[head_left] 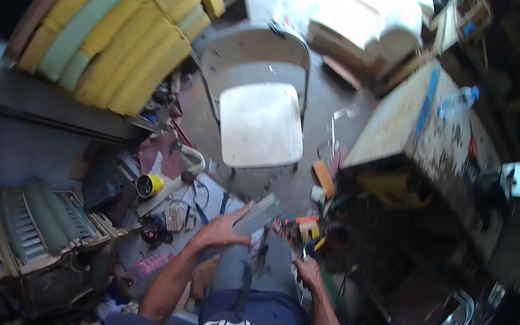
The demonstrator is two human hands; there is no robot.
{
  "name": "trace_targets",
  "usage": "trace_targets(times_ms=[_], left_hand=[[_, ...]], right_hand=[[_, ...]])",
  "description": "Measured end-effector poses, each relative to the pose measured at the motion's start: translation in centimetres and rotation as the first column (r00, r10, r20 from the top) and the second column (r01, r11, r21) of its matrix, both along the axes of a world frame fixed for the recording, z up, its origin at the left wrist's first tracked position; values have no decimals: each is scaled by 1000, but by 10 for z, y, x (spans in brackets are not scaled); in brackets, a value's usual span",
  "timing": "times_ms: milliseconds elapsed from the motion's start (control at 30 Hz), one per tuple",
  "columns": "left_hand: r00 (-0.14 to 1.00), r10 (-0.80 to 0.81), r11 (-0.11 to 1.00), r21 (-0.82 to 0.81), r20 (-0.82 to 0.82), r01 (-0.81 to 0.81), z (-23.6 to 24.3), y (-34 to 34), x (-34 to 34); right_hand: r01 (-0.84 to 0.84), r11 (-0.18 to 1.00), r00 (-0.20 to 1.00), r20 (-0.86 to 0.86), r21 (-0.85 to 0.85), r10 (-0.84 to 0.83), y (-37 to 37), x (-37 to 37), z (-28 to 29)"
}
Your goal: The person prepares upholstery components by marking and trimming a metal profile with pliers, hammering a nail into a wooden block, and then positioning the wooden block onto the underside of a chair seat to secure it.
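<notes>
My left hand (224, 230) is closed round a flat, grey-green rectangular block (258, 213), held tilted above my left thigh. Beside my right thigh, my right hand (308, 272) grips a small tool with a shiny metal tip (304, 254); its kind is too small to make out. Grey trousers (278, 268) cover my legs between the two hands. Just beyond the right hand, a yellow tool or case (309, 230) and several small orange and red items lie on the floor.
A folding chair (260, 124) with a white seat stands ahead. Yellow and green foam slabs (128, 37) are stacked at far left. To the right is a worn table (405, 123) bearing a plastic bottle (458, 103). A yellow can (150, 185) sits among clutter at left.
</notes>
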State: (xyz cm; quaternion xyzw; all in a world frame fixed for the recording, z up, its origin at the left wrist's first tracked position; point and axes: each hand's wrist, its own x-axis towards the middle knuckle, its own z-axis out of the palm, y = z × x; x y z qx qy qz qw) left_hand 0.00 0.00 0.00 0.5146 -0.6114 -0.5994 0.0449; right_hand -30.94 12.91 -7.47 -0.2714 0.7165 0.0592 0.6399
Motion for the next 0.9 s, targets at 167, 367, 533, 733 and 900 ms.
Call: trace_targets(times_ms=[167, 367, 533, 733, 900], left_hand=[[977, -209, 976, 78, 43, 205, -123, -49, -135], [941, -333, 929, 193, 65, 315, -303, -82, -171], [920, -384, 914, 177, 78, 366, -468, -108, -190], [855, -499, 867, 76, 143, 493, -610, -128, -217], [828, -542, 840, 52, 142, 541, -674, -107, -226]], right_hand=[[108, 994, 986, -133, 14, -105, 19, -93, -126], [44, 985, 982, -174, -164, -73, 9, -81, -280], [221, 866, 967, -18, -448, -255, -25, -87, -423], [128, 850, 955, -169, -511, -245, -37, -89, -594], [137, 885, 964, -147, -445, -223, 4, -87, -677]])
